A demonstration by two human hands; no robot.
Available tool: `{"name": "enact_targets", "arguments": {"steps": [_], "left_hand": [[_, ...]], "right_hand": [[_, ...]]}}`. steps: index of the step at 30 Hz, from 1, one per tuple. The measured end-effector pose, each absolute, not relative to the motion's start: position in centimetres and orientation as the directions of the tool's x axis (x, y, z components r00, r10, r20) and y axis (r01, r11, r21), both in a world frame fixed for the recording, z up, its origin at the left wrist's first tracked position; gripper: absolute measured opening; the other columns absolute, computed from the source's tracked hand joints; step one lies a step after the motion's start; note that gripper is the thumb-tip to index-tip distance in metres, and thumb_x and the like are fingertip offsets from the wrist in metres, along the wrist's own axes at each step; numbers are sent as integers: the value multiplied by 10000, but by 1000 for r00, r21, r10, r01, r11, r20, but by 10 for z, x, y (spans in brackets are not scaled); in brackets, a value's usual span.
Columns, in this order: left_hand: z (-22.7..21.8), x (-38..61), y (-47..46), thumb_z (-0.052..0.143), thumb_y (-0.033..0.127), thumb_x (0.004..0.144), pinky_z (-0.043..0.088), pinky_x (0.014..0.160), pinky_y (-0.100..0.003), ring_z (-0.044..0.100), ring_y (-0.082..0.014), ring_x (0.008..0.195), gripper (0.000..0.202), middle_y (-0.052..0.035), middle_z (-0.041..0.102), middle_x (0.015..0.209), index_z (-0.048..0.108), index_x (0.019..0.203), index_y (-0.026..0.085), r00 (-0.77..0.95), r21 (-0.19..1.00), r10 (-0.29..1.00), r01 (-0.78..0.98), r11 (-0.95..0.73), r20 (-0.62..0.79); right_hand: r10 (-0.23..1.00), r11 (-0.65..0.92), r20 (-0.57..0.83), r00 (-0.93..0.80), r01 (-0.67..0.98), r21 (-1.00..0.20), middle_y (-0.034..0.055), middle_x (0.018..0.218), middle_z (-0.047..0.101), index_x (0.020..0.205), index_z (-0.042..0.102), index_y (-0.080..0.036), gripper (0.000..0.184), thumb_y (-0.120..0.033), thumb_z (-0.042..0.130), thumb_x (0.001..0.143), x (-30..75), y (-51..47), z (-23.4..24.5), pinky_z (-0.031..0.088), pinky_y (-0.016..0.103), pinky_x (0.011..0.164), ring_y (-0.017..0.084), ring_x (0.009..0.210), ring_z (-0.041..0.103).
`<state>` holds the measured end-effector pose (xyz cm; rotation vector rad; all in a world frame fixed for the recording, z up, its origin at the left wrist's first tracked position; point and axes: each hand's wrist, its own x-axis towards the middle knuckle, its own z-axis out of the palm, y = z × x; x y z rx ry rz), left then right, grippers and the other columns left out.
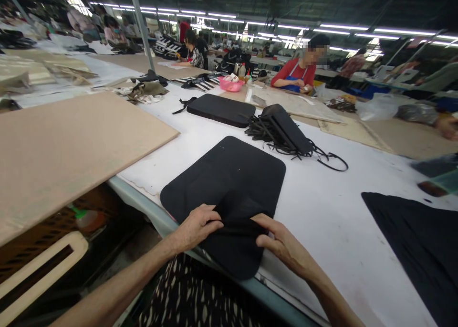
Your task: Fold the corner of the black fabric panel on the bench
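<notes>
A black fabric panel (229,174) with rounded corners lies on the white tabletop in front of me, its near end hanging a little past the edge. My left hand (200,224) pinches a raised fold of black cloth on the panel between thumb and fingers. At the other end of that fold, my right hand (275,236) grips the cloth between thumb and forefinger. Whether the fold belongs to the panel or to a separate layer, I cannot tell. Beyond the panel sit a stack of black panels (222,110) and a bundle of black strips with a block-like black piece (286,129).
A tan board (82,145) covers the left side. At the right lies a black cloth (418,250). Farther back are a pink basket (231,84), bottles and a person in red (296,69). A green-capped bottle (86,217) stands in a crate below.
</notes>
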<state>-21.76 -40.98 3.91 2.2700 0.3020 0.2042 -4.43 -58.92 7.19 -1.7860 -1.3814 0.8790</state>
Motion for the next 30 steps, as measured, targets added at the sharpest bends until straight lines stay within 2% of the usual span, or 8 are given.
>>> {"name": "enact_targets", "arguments": {"steps": [6, 10, 14, 21, 22, 24, 27, 30], "left_hand": [[39, -215, -409, 588, 206, 806, 355, 733, -242, 521, -147, 767, 132, 20, 566, 744, 640, 691, 167, 962, 812, 273, 137, -568, 28], [41, -216, -407, 645, 240, 756, 364, 750, -248, 524, -155, 776, 76, 27, 573, 736, 651, 716, 175, 959, 816, 282, 155, -556, 10], [45, -218, -407, 554, 281, 836, 355, 750, -252, 513, -153, 771, 164, 19, 577, 738, 644, 753, 172, 962, 815, 269, 117, -568, 49], [43, -216, -408, 457, 257, 883, 342, 683, -254, 459, -130, 674, 300, 26, 480, 631, 534, 616, 143, 957, 782, 278, 114, -613, 79], [42, -216, -408, 444, 265, 888, 343, 688, -257, 455, -129, 665, 314, 28, 464, 618, 516, 608, 142, 957, 783, 278, 107, -613, 86], [42, -215, -407, 417, 279, 898, 348, 708, -262, 445, -124, 645, 341, 34, 422, 588, 473, 590, 143, 955, 788, 281, 99, -608, 97], [43, -215, -407, 381, 285, 906, 350, 694, -250, 423, -115, 618, 347, 39, 384, 583, 408, 587, 150, 949, 804, 302, 109, -585, 91], [44, -216, -408, 365, 287, 910, 332, 628, -227, 409, -109, 615, 323, 38, 388, 617, 378, 615, 156, 941, 824, 327, 123, -554, 80]], "right_hand": [[931, -170, 71, 357, 598, -783, 14, 800, 568, 788, 610, -210, 199, -163, 419, 814, -51, -583, 50, 404, 261, 681, 156, 751, 535], [912, -217, 34, 409, 549, -807, -8, 713, 543, 660, 542, -193, 158, -90, 427, 688, -53, -579, 48, 383, 243, 617, 142, 684, 512], [904, -298, -48, 425, 546, -783, -31, 652, 498, 616, 462, -185, 90, -125, 476, 680, -54, -575, 55, 349, 229, 573, 129, 635, 475], [884, -416, -136, 447, 621, -665, -23, 717, 528, 735, 488, -198, 86, -264, 542, 741, -56, -570, 56, 391, 250, 594, 156, 685, 498], [883, -414, -109, 456, 651, -636, -13, 779, 549, 807, 500, -205, 106, -273, 551, 742, -56, -572, 53, 414, 274, 638, 171, 732, 514], [892, -364, 7, 452, 726, -583, 32, 1019, 552, 1056, 471, -223, 332, -276, 568, 744, -55, -578, 47, 432, 352, 787, 220, 917, 519], [904, -210, 240, 353, 858, -469, 97, 1325, 362, 1337, 236, -231, 655, -254, 566, 771, -54, -591, 36, 352, 446, 962, 272, 1188, 367], [899, -113, 367, 240, 936, -334, 104, 1365, 304, 1331, 281, -233, 590, -205, 538, 800, -53, -602, 30, 347, 475, 972, 286, 1228, 310]]}}
